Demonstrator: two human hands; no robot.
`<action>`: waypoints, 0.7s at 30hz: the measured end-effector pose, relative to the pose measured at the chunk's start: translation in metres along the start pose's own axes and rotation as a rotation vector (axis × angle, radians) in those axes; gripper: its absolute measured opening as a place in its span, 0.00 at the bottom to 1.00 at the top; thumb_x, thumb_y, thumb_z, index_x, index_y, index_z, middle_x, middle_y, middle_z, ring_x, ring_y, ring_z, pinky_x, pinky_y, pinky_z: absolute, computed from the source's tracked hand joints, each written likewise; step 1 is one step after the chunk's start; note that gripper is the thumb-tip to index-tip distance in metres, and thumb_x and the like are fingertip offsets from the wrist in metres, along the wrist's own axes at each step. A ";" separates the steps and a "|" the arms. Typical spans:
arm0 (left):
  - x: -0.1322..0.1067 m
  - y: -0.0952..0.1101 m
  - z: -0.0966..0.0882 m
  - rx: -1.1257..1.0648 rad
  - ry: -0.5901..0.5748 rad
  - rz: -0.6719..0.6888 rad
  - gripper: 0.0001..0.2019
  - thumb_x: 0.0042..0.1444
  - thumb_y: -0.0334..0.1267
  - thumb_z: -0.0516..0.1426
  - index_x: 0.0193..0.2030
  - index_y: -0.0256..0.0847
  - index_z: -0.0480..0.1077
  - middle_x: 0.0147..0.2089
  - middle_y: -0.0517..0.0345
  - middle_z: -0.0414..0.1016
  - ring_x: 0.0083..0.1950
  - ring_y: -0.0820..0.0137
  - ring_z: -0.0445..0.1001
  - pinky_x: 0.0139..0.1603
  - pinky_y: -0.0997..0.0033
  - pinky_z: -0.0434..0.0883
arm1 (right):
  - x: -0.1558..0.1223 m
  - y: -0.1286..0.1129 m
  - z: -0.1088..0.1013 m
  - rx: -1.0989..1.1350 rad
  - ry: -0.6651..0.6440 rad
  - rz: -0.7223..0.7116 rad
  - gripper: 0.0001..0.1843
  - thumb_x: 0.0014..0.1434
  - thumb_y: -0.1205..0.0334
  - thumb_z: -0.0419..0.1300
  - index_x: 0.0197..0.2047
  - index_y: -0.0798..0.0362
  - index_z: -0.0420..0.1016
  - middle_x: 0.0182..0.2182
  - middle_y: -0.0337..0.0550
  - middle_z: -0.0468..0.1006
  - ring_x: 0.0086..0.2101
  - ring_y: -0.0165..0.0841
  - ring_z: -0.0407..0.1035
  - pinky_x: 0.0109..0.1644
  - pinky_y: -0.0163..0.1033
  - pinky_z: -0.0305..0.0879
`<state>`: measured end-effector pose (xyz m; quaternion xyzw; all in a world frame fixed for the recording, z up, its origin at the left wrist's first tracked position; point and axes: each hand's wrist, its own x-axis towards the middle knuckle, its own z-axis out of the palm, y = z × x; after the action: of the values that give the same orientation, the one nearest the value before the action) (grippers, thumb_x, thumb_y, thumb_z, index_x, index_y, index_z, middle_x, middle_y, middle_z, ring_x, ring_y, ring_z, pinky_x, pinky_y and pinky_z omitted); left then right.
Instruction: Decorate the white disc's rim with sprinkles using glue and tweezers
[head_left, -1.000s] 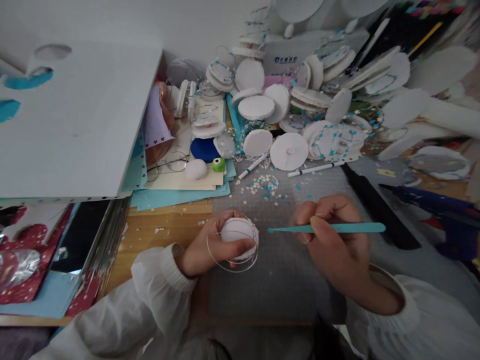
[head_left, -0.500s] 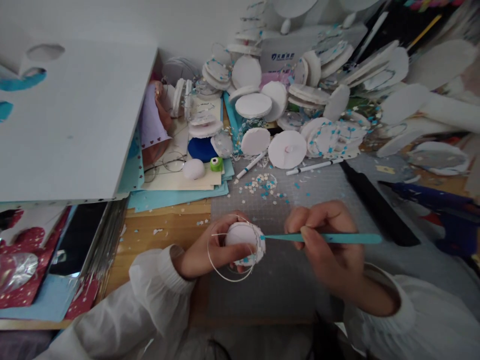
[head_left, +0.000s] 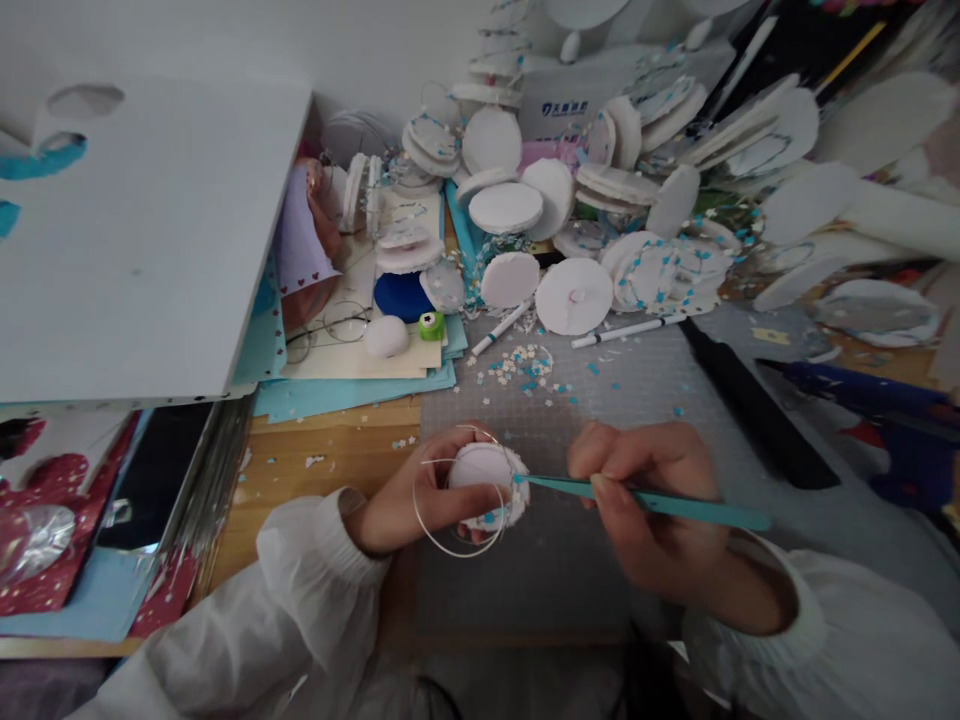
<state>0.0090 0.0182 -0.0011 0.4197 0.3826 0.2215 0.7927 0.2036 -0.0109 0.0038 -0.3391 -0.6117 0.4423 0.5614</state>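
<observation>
My left hand (head_left: 427, 497) is closed on a small white disc (head_left: 480, 468), its thumb lying across the face. A thin white wire (head_left: 421, 525) loops out from the disc around my fingers. Small blue and white flower pieces show along the disc's right edge. Pinched in my right hand (head_left: 652, 490) is a pair of teal tweezers (head_left: 697, 508). Their tip meets a small blue piece (head_left: 519, 479) at that edge; whether it grips the piece I cannot tell. Beyond my hands, loose paper flowers (head_left: 525, 370) lie scattered on the grey cutting mat (head_left: 555, 590).
White discs with beaded wires (head_left: 574, 295) crowd the back. Two white pens (head_left: 630, 332) lie before them. A black strip (head_left: 757, 405) and a blue glue gun (head_left: 862, 395) lie at right. A green punch (head_left: 431, 325) sits on papers; a white board (head_left: 150, 250) stands left.
The rear end of the tweezers has dropped, so they now slant downward to the right. Their tip stays at the disc's edge. My left hand and the disc are nearly still.
</observation>
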 end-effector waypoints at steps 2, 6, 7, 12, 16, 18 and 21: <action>0.000 0.000 0.000 0.009 0.004 0.000 0.16 0.47 0.40 0.64 0.37 0.37 0.63 0.25 0.63 0.69 0.19 0.78 0.68 0.17 0.81 0.65 | 0.000 0.000 0.000 -0.001 -0.012 -0.024 0.10 0.58 0.72 0.51 0.40 0.48 0.61 0.25 0.36 0.64 0.24 0.28 0.61 0.25 0.36 0.56; 0.000 0.001 -0.001 0.016 0.010 0.001 0.17 0.46 0.40 0.65 0.37 0.37 0.62 0.27 0.63 0.68 0.20 0.78 0.67 0.18 0.80 0.66 | 0.001 0.001 0.000 -0.021 0.001 0.014 0.09 0.57 0.70 0.53 0.39 0.46 0.62 0.24 0.36 0.64 0.23 0.29 0.60 0.25 0.37 0.56; 0.000 0.001 0.000 0.012 0.007 0.001 0.17 0.46 0.41 0.65 0.37 0.37 0.62 0.27 0.63 0.68 0.20 0.78 0.67 0.18 0.80 0.66 | 0.001 0.000 0.000 -0.024 0.001 0.021 0.09 0.57 0.71 0.53 0.39 0.46 0.62 0.24 0.36 0.64 0.23 0.29 0.60 0.25 0.38 0.57; -0.001 0.001 0.001 0.021 0.019 0.044 0.16 0.48 0.42 0.63 0.37 0.36 0.63 0.26 0.62 0.69 0.19 0.79 0.67 0.18 0.81 0.64 | 0.004 -0.002 -0.002 -0.076 -0.045 -0.014 0.10 0.55 0.74 0.52 0.34 0.47 0.63 0.22 0.36 0.64 0.24 0.29 0.61 0.26 0.37 0.56; -0.001 0.000 0.003 0.027 0.052 0.042 0.15 0.50 0.43 0.62 0.36 0.37 0.62 0.25 0.62 0.69 0.18 0.79 0.67 0.17 0.82 0.64 | 0.006 -0.003 -0.002 -0.117 -0.082 -0.063 0.11 0.52 0.76 0.52 0.32 0.48 0.63 0.21 0.36 0.65 0.23 0.28 0.61 0.25 0.37 0.57; -0.001 -0.001 0.004 0.033 0.063 0.032 0.15 0.50 0.43 0.62 0.36 0.37 0.62 0.25 0.63 0.68 0.18 0.79 0.67 0.17 0.82 0.65 | 0.007 -0.003 -0.003 -0.115 -0.084 -0.057 0.11 0.52 0.76 0.52 0.31 0.49 0.63 0.21 0.36 0.65 0.23 0.28 0.61 0.25 0.36 0.57; 0.000 -0.001 0.003 0.040 0.069 0.050 0.15 0.50 0.43 0.63 0.36 0.37 0.63 0.26 0.62 0.68 0.19 0.79 0.67 0.17 0.82 0.66 | 0.007 -0.003 -0.002 -0.124 -0.100 -0.037 0.10 0.52 0.75 0.53 0.29 0.49 0.63 0.20 0.35 0.65 0.22 0.28 0.61 0.24 0.35 0.57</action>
<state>0.0115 0.0157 -0.0006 0.4369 0.4034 0.2477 0.7648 0.2052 -0.0053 0.0095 -0.3397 -0.6713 0.4094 0.5162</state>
